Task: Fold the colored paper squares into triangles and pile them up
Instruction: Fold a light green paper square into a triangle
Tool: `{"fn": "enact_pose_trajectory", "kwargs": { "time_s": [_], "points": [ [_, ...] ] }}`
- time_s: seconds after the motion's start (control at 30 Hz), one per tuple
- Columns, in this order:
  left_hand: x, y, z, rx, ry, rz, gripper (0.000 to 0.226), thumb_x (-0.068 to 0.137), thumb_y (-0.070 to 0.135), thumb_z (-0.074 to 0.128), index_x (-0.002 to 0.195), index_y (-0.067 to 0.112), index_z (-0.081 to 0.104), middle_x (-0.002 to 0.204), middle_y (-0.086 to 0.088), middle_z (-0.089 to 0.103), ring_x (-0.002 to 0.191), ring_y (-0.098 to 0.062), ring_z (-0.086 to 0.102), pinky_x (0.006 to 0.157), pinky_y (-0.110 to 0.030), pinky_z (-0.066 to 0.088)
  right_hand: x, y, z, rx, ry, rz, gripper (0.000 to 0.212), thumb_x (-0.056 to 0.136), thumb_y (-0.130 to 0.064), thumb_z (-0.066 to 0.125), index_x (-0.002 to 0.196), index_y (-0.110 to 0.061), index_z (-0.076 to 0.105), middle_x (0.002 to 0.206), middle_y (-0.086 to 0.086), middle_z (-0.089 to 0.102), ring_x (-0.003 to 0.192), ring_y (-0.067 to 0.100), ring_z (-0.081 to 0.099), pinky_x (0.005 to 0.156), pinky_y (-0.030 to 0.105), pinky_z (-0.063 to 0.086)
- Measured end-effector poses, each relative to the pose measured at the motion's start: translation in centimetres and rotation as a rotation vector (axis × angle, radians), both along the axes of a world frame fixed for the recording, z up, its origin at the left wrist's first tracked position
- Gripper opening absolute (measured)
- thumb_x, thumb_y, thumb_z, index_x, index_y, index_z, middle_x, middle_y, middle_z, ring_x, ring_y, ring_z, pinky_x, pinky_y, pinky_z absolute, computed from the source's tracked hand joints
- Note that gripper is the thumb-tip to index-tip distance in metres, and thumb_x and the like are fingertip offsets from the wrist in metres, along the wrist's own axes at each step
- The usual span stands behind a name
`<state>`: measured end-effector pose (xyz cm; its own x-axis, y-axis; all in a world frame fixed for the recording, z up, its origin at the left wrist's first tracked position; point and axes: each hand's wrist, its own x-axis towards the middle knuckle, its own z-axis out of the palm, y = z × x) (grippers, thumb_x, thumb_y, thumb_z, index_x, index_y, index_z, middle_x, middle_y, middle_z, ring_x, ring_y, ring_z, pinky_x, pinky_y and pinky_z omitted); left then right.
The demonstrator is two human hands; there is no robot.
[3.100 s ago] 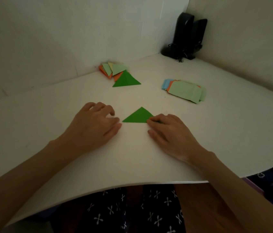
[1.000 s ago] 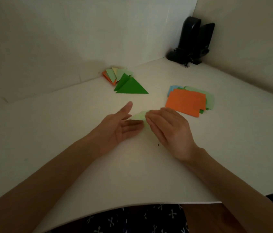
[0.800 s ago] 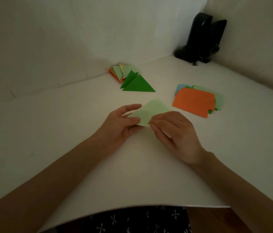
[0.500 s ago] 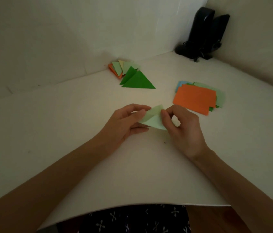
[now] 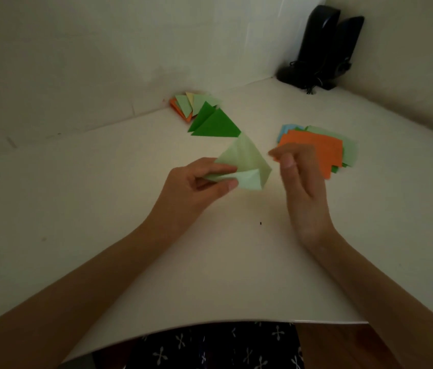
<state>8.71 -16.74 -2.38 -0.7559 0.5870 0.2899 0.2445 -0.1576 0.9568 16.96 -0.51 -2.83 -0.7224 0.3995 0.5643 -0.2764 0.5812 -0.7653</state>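
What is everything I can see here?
table: one, white, under everything
folded triangles: one pile, dark green on top, far centre
flat sheets: one stack, orange on top, right
light green sheet: one, partly folded, centre
speakers: two, black, far right corner
patterned cloth: one, dark, below near table edge
left hand: pinches the light green sheet
right hand: fingers curled, beside that sheet

Pale-green paper (image 5: pixel 247 158) (partly folded) hovers near triangle pile (image 5: pixel 215 126).
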Motion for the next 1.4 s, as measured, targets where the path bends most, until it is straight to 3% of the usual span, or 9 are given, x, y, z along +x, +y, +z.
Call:
{"fn": "enact_pose_trajectory", "kwargs": {
  "time_s": [0.13,0.2,0.4,0.57,0.67,0.77,1.03,1.2,1.4],
  "points": [
    [-0.1,-0.1,0.4,0.069,0.002,-0.026,0.031,0.076,-0.008,0.065,0.099,0.013,0.065,0.091,-0.003,0.065,0.078,0.001,0.061,0.071,-0.01,0.044,-0.7,0.9,0.9,-0.763,-0.188,0.138,0.034,0.088,-0.04,0.055,0.107,-0.013,0.051,0.088,0.0,0.062,0.067,0.009,0.062,0.06,0.025,0.044],
    [-0.2,-0.1,0.3,0.06,-0.006,-0.039,0.03,0.075,-0.009,0.065,0.091,0.016,0.066,0.086,0.004,0.067,0.074,0.002,0.06,0.069,-0.01,0.044,-0.7,1.1,1.2,-0.856,-0.262,0.264,0.033,0.082,-0.028,0.062,0.106,-0.008,0.052,0.078,0.005,0.064,0.055,0.014,0.06,0.047,0.023,0.042],
    [-0.4,-0.1,0.0,-0.053,-0.033,0.024,0.013,0.073,0.006,0.073,0.07,0.018,0.069,0.066,0.012,0.066,0.062,0.001,0.056,0.065,-0.011,0.043,-0.4,0.9,1.2,-0.64,-0.268,0.213,0.011,0.08,-0.005,0.066,0.082,-0.007,0.055,0.057,0.002,0.064,0.044,0.012,0.057,0.041,0.02,0.044],
    [-0.8,-0.1,-0.2,-0.155,-0.082,0.109,0.011,0.073,0.015,0.075,0.067,0.023,0.072,0.065,0.0,0.071,0.065,-0.01,0.062,0.072,-0.024,0.05,-0.4,0.5,1.0,-0.394,-0.299,0.145,0.018,0.086,0.002,0.061,0.077,-0.01,0.05,0.052,0.002,0.064,0.043,0.01,0.059,0.043,0.02,0.045],
    [-0.8,-0.2,0.1,-0.127,-0.101,0.103,0.006,0.076,0.012,0.073,0.072,0.015,0.071,0.064,0.0,0.071,0.064,-0.01,0.067,0.067,-0.022,0.053,-0.1,0.5,1.2,-0.438,-0.267,0.193,0.016,0.088,-0.005,0.06,0.093,-0.016,0.049,0.067,0.002,0.069,0.057,0.015,0.066,0.05,0.024,0.05],
    [-0.8,-0.5,0.5,-0.075,-0.138,0.109,0.003,0.079,0.01,0.07,0.077,0.012,0.069,0.066,0.001,0.071,0.066,-0.011,0.069,0.064,-0.019,0.054,0.4,0.6,1.4,-0.497,-0.215,0.306,0.033,0.084,-0.031,0.068,0.11,-0.036,0.048,0.11,-0.001,0.065,0.094,0.017,0.066,0.069,0.03,0.055],
    [-0.2,-0.3,0.7,-0.059,-0.042,0.043,0.014,0.07,0.022,0.07,0.077,0.01,0.067,0.066,0.003,0.07,0.067,-0.012,0.07,0.063,-0.019,0.052,-0.1,0.2,1.1,-0.454,-0.29,0.25,0.012,0.066,-0.031,0.076,0.076,-0.038,0.073,0.137,-0.014,0.047,0.13,0.004,0.041,0.109,0.045,0.035],
    [-0.3,-0.4,0.5,-0.08,0.013,0.024,0.013,0.07,0.024,0.07,0.074,0.012,0.066,0.065,0.004,0.07,0.065,-0.009,0.068,0.062,-0.015,0.048,-0.4,0.6,0.5,-0.675,-0.283,0.377,0.015,0.059,-0.016,0.083,0.071,-0.022,0.076,0.124,-0.001,0.062,0.117,0.013,0.056,0.107,0.039,0.038],
    [-0.3,-0.4,0.2,-0.095,-0.011,0.072,0.019,0.074,0.019,0.073,0.086,0.017,0.059,0.069,0.001,0.071,0.066,-0.015,0.07,0.062,-0.019,0.051,-0.5,0.7,0.2,-0.598,-0.255,0.262,0.011,0.064,-0.015,0.081,0.072,-0.014,0.073,0.075,-0.005,0.068,0.074,0.009,0.057,0.071,0.019,0.044]
  ]
}}
